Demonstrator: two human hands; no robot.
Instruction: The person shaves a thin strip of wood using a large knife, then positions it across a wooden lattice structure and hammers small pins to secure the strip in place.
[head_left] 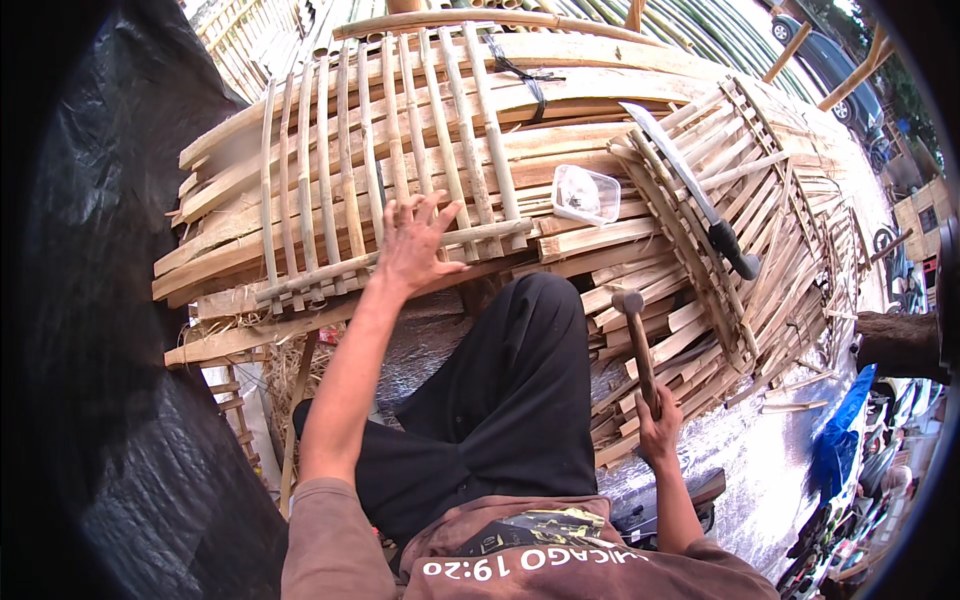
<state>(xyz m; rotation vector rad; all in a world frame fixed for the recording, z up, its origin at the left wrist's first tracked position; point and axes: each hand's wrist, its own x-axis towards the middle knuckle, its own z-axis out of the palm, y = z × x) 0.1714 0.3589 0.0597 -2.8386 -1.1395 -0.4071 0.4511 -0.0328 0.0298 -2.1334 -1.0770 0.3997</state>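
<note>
My left hand (pixel 415 243) lies with its fingers spread over a slatted wooden panel (pixel 343 155), near the crosspiece (pixel 330 272) along its near edge. Narrow round-edged slats run away from that crosspiece, side by side. At the right, my right hand (pixel 660 425) is wrapped round the handle of a hammer (pixel 638 340), whose head points up and away from me. Beyond the panel's right end stands a clear plastic box (pixel 586 195) with small things inside, too small to name. A machete (pixel 685 175) with a black handle rests on the stacked slats further right.
The panel lies on a stack of long planks (pixel 570 95). Bundled wooden slats (pixel 690 300) fill the right side, with another slatted panel (pixel 735 330) among them. Black sheeting (pixel 130 300) hangs at the left. Bamboo poles (pixel 690 30) and a parked car (pixel 830 65) are behind.
</note>
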